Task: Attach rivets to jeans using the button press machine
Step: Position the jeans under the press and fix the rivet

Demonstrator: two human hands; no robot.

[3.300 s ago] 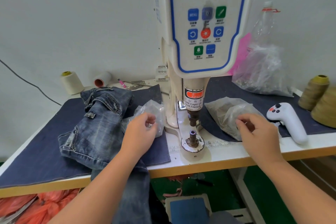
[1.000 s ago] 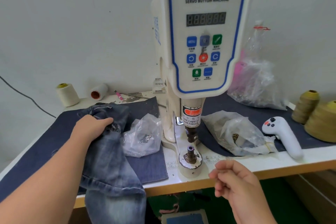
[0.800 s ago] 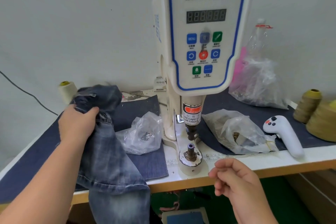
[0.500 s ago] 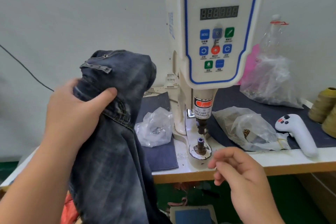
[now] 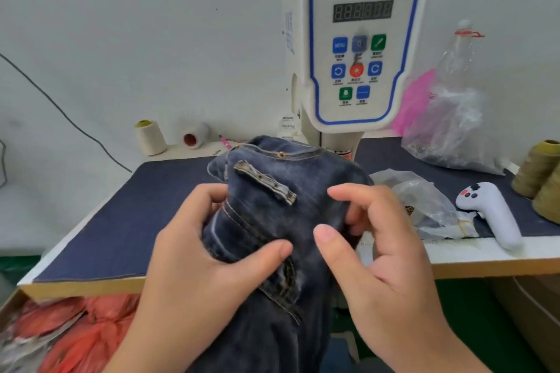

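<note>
Dark blue jeans [image 5: 281, 215] are held up in front of the white servo button machine [image 5: 360, 39], hiding its press head and lower die. My left hand [image 5: 212, 254] grips the bunched denim from the left, thumb across a seam. My right hand [image 5: 372, 245] holds the jeans from the right with curled fingers; whether a rivet is pinched in them cannot be made out. A rivet [image 5: 281, 154] shows on the waistband at the top, and a belt loop [image 5: 266, 185] lies across the fabric.
A clear bag of rivets [image 5: 424, 206] lies right of the jeans, next to a white handheld controller [image 5: 494, 212]. A bigger plastic bag [image 5: 454, 130] stands behind. Thread cones sit at the back left [image 5: 150, 136] and far right [image 5: 539, 169]. Red bags [image 5: 75, 333] lie under the table.
My left hand lifted the jeans off the table and brought them to the middle, in front of the press. My right hand rose from the table edge and took hold of the denim.
</note>
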